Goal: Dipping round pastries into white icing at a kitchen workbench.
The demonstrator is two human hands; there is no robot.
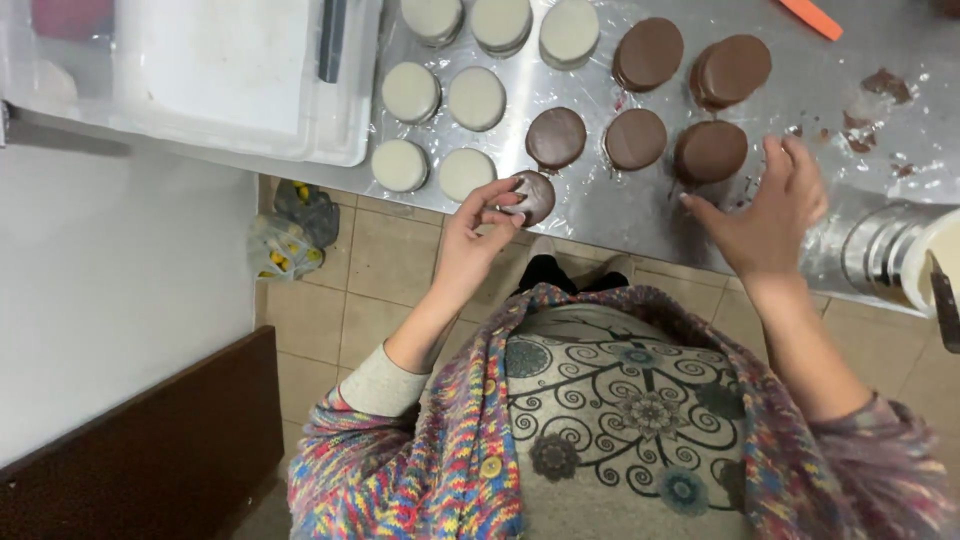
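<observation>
Two hands: left hand (478, 232) grips flat-lying brown disc (535, 196); right hand (768, 215) spread open.

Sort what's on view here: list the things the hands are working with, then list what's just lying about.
In hand:
- left hand pinching a small dark coated disc
- right hand beside the dark coated rounds
- white coated rounds
- foil-covered worktop

Lying about:
- clear plastic tub
- orange scraper
- metal container
- bag on the floor
</observation>
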